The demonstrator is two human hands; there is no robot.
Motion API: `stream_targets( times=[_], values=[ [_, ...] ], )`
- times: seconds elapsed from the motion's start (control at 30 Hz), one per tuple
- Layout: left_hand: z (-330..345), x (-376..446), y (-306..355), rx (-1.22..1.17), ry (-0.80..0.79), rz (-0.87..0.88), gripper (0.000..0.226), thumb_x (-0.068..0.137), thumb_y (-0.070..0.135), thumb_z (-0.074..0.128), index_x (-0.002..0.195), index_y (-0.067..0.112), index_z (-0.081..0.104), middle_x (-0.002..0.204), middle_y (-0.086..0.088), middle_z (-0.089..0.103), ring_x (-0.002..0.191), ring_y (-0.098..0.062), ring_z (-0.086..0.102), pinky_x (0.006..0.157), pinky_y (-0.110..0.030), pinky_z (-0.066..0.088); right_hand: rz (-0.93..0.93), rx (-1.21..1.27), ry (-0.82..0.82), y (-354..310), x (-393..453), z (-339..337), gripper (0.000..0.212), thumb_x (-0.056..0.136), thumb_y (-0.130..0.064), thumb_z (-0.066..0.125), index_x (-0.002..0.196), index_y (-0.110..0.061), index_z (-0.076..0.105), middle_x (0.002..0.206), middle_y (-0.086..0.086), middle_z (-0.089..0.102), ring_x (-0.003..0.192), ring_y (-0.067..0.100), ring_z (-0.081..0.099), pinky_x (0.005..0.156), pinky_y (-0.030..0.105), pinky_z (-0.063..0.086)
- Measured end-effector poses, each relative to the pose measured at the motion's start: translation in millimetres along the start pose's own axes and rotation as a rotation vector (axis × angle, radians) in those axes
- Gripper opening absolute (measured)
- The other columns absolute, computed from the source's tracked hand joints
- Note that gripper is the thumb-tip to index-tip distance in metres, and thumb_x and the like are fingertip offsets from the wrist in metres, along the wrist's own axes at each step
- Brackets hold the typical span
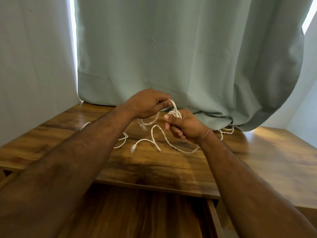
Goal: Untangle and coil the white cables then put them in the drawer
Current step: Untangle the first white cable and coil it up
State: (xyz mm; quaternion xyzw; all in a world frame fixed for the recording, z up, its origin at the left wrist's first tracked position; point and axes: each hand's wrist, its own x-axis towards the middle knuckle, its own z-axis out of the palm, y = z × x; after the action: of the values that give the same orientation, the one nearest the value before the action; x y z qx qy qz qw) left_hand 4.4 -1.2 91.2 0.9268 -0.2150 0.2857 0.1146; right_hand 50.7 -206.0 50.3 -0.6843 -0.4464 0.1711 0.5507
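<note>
Left hand (147, 103) pinches a loop of thin white cable (173, 104); right hand (183, 125) grips the apparent knot. Slack trails below both grips across the wooden tabletop (257, 160). Ease loops apart, avoid tightening.

Daylight leaks in as bright, blown-out strips at both edges of the curtain (171, 48); the rest is dim and soft. A warm glare patch lies on the table (267, 143) at right. The forearms cast faint shadows on the wood. Wide-angle distortion bends the frame's edges, and the near forearms look blurred.
</note>
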Motion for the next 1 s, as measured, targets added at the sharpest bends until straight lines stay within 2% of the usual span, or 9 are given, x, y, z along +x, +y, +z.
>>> stream_targets(
  times=[0.17, 0.3, 0.4, 0.5, 0.6, 0.7, 0.8, 0.9, 1.0],
  values=[
    [11, 1, 5, 0.034, 0.086, -0.034, 0.039, 0.106, 0.048, 0.038, 0.108, 0.022, 0.067, 0.087, 0.005, 0.07, 0.073, -0.012, 0.059, 0.063, -0.029, 0.038, -0.097, 0.411, -0.08, -8, 4, 10, 0.041, 0.103, -0.027, 0.052, 0.073, -0.004, 0.066, 0.037, 0.001, 0.039, 0.027, 0.012, 0.035, 0.043, 0.03, 0.014],
    [14, -1, -8, 0.069, 0.13, -0.158, 0.026, 0.107, 0.038, 0.046, 0.11, 0.024, 0.067, 0.083, 0.004, 0.069, 0.072, -0.019, 0.063, 0.065, -0.035, 0.049, -0.202, 0.645, -0.089, -12, 4, 14, 0.037, 0.103, -0.031, 0.053, 0.078, -0.006, 0.065, 0.04, -0.002, 0.045, 0.03, 0.009, 0.043, 0.043, 0.027, 0.021],
    [13, -8, -19, 0.033, 0.215, -0.237, 0.022, 0.105, 0.035, 0.051, 0.11, 0.026, 0.07, 0.076, 0.008, 0.064, 0.067, -0.017, 0.061, 0.061, -0.032, 0.047, -0.268, 0.732, 0.063, -20, 5, 17, 0.039, 0.107, -0.025, 0.041, 0.081, -0.008, 0.065, 0.047, -0.001, 0.051, 0.037, 0.01, 0.047, 0.043, 0.024, 0.03],
    [15, -14, -21, 0.1, 0.263, -0.28, 0.016, 0.102, 0.03, 0.058, 0.113, 0.025, 0.069, 0.08, 0.008, 0.062, 0.067, -0.013, 0.057, 0.058, -0.023, 0.037, -0.332, 0.862, 0.212, -30, 8, 18, 0.038, 0.107, -0.025, 0.044, 0.085, -0.008, 0.069, 0.056, 0.001, 0.058, 0.047, 0.011, 0.054, 0.049, 0.021, 0.043],
    [19, -20, -23, 0.167, 0.211, -0.309, 0.017, 0.1, 0.031, 0.061, 0.114, 0.024, 0.068, 0.086, 0.006, 0.066, 0.075, -0.014, 0.062, 0.063, -0.027, 0.047, -0.388, 1.008, 0.339, -40, 13, 17, 0.034, 0.107, -0.028, 0.047, 0.097, -0.006, 0.071, 0.072, 0.004, 0.067, 0.062, 0.012, 0.065, 0.059, 0.021, 0.053],
    [24, -26, -22, 0.205, 0.165, -0.301, 0.012, 0.098, 0.026, 0.061, 0.106, 0.024, 0.071, 0.091, 0.003, 0.069, 0.085, -0.015, 0.061, 0.07, -0.032, 0.052, -0.415, 1.088, 0.466, -48, 17, 17, 0.034, 0.107, -0.027, 0.049, 0.116, -0.002, 0.07, 0.102, 0.013, 0.076, 0.09, 0.021, 0.075, 0.077, 0.026, 0.061],
    [28, -30, -17, 0.184, 0.111, -0.214, 0.012, 0.097, 0.017, 0.059, 0.097, 0.025, 0.069, 0.092, 0.004, 0.064, 0.085, -0.012, 0.055, 0.069, -0.024, 0.041, -0.402, 1.18, 0.643, -49, 25, 11, 0.035, 0.104, -0.018, 0.056, 0.132, 0.002, 0.063, 0.125, 0.019, 0.072, 0.116, 0.031, 0.071, 0.103, 0.036, 0.056],
    [25, -29, -9, 0.066, 0.079, -0.091, 0.016, 0.095, 0.01, 0.059, 0.093, 0.023, 0.066, 0.092, 0.008, 0.059, 0.083, -0.012, 0.054, 0.07, -0.019, 0.04, -0.348, 1.19, 0.877, -41, 33, -1, 0.035, 0.103, -0.012, 0.057, 0.136, 0.001, 0.061, 0.132, 0.019, 0.068, 0.119, 0.032, 0.069, 0.109, 0.042, 0.051],
    [19, -18, 6, 0.11, 0.059, -0.001, 0.016, 0.092, 0.008, 0.062, 0.089, 0.021, 0.071, 0.089, 0.002, 0.065, 0.079, -0.016, 0.058, 0.07, -0.026, 0.048, -0.297, 0.999, 0.997, -33, 39, -3, 0.033, 0.103, -0.009, 0.057, 0.135, -0.001, 0.061, 0.127, 0.014, 0.071, 0.118, 0.027, 0.07, 0.111, 0.041, 0.05]
  ],
)
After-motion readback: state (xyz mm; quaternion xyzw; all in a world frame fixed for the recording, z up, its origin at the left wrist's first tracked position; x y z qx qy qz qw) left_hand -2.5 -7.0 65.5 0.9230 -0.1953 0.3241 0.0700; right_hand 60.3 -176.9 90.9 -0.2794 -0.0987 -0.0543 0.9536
